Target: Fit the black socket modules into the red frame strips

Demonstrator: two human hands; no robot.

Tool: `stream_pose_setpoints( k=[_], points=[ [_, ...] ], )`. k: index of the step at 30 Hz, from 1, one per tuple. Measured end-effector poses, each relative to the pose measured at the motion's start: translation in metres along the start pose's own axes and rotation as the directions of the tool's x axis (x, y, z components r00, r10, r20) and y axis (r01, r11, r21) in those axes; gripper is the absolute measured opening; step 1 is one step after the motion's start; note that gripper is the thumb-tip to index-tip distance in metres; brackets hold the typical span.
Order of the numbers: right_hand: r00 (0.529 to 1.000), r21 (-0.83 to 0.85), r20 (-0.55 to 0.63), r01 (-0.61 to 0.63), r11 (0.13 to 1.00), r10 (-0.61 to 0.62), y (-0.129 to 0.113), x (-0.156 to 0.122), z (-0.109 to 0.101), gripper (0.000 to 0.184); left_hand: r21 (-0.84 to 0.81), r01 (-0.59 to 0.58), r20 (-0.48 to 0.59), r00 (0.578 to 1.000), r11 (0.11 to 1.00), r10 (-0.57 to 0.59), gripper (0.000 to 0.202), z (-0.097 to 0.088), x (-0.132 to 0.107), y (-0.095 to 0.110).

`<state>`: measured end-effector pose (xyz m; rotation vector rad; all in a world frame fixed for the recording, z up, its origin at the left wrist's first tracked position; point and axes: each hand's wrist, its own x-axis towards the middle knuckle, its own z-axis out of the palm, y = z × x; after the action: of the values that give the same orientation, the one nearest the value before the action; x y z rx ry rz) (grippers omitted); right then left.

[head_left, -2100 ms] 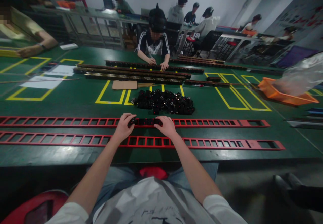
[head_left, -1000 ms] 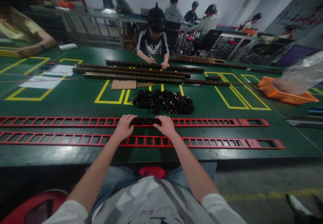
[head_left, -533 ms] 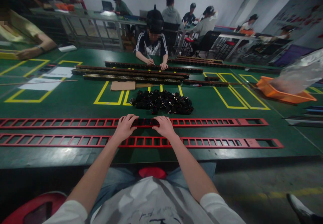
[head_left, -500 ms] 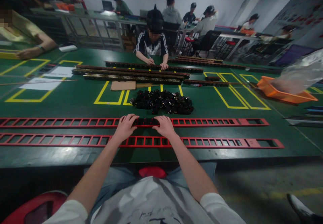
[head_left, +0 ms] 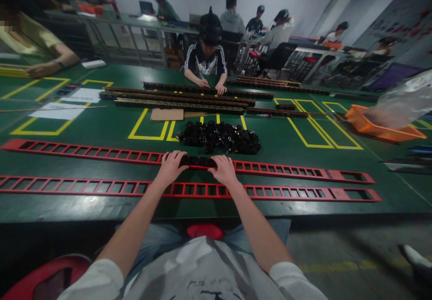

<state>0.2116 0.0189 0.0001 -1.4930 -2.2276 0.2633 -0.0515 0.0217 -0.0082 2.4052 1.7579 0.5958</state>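
Two long red slotted strips lie across the green table in front of me. My left hand and my right hand rest side by side on the middle of the far red strip, fingers curled over its far edge. Between my hands, several slots of that strip hold a short row of black parts. The strip lies askew, its left end farther from me than its right end. The near red strip lies straight, just below my wrists. A pile of loose black parts sits just beyond my fingers.
Dark long strips lie farther back, where a person opposite works on one. A cardboard piece and white sheets lie on the table. An orange tray stands at the right. Another person's arm rests at the far left.
The far red strip has swung: its left end moved away from me and its right end came nearer. Both hands stayed on its middle.
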Motion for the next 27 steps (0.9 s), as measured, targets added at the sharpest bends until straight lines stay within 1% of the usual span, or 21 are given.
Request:
stream_pose_setpoints(
  k=[3, 7, 14, 20, 27],
  points=[
    [1.000, -0.009, -0.012, 0.008, 1.000, -0.008, 0.0016, -0.0015, 0.0003, 0.040, 0.000, -0.025, 0.012, 1.000, 1.000, 0.025, 0.044, 0.0006, 0.0024, -0.0003],
    [1.000, -0.017, -0.024, 0.016, 1.000, -0.016, 0.0038, -0.0026, 0.0015, 0.040, 0.004, -0.017, 0.029, 0.999, 1.000, 0.017, 0.045, 0.0011, 0.0017, 0.0023],
    [0.998, 0.044, -0.066, 0.012, 0.999, -0.010, 0.0066, 0.0000, 0.0039, 0.038, 0.008, -0.010, 0.012, 1.000, 1.000, 0.010, 0.048, -0.0004, -0.0007, 0.0056],
    [0.999, 0.062, -0.052, 0.007, 0.998, -0.004, 0.0079, 0.0007, 0.0038, 0.038, 0.006, 0.000, 0.015, 1.000, 1.000, 0.000, 0.033, -0.0033, -0.0027, 0.0084],
    [0.999, 0.056, -0.036, 0.007, 0.998, -0.005, 0.0069, 0.0006, 0.0032, 0.038, 0.051, -0.002, 0.025, 1.000, 0.999, 0.001, 0.031, -0.0011, -0.0015, 0.0064]
  ],
)
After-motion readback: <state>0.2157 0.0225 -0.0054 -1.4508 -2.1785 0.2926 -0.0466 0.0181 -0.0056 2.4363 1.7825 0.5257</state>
